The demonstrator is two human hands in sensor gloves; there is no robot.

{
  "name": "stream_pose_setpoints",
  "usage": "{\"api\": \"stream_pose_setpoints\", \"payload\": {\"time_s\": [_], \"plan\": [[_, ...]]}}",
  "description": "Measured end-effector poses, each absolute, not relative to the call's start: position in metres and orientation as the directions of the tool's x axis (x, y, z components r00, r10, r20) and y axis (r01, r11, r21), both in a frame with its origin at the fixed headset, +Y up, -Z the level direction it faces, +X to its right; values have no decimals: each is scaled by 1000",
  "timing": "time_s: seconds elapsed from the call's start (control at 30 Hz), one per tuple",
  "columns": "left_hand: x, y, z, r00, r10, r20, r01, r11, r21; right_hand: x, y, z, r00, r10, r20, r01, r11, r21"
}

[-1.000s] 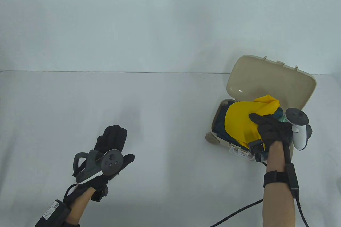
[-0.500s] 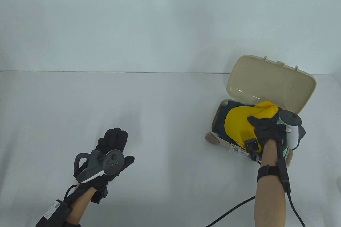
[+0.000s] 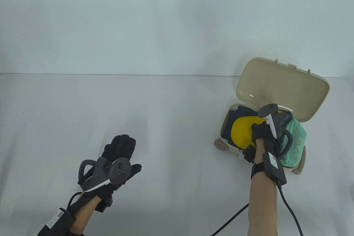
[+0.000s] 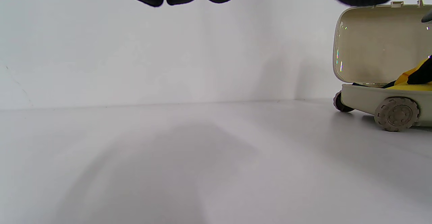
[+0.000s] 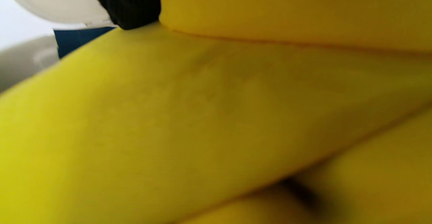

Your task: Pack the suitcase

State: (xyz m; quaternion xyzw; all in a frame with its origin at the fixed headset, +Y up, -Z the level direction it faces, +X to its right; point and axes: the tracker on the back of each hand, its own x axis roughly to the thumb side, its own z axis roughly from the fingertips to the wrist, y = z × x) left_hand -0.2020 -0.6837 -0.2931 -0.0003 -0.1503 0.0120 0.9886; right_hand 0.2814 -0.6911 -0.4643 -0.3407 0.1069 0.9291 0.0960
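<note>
A small beige suitcase lies at the table's right with its lid standing open; the left wrist view shows the suitcase side-on. Inside lie a dark blue garment and a yellow cloth. My right hand presses down on the yellow cloth, which fills the right wrist view. One fingertip touches it; the other fingers are hidden by a fold and the tracker. My left hand hovers flat and empty over the table's left, far from the suitcase.
A green mesh bag hangs over the suitcase's right edge. Beige wheels stick out at the case's near corners. A black cable trails from my right forearm towards the table's front edge. A white wall rises behind the table.
My right hand turned and pushed the yellow cloth lower into the suitcase, which flattened the cloth's raised end and uncovered the green mesh bag. My left hand barely shifted.
</note>
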Motion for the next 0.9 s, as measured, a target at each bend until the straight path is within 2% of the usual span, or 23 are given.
{"api": "stream_pose_setpoints", "payload": {"time_s": [0.13,0.23,0.37,0.47,0.53,0.67,0.77,0.9], "plan": [[-202,-683,-293,953,14,303,-16,1000,3,272,-691,-468,-763,-63,-643,-99,-972,213],[-200,-684,-292,950,2,313,-6,1000,11,270,-688,-468,-762,-82,-642,-81,-972,220],[-197,-683,-290,945,-11,326,5,1000,18,273,-663,-461,-776,39,-630,-170,-974,149],[-195,-683,-289,943,-12,332,5,1000,23,279,-623,-450,-781,214,-587,-293,-955,42],[-196,-683,-288,943,-11,332,3,1000,24,285,-601,-442,-784,279,-554,-336,-942,1],[-199,-681,-288,946,5,323,-12,1000,21,311,-571,-424,-761,336,-555,-350,-933,-84],[-200,-680,-287,947,12,321,-21,999,27,346,-570,-406,-716,291,-635,-291,-951,-107],[-200,-680,-288,947,14,321,-24,999,28,388,-594,-387,-630,262,-731,-287,-953,-95]]}}
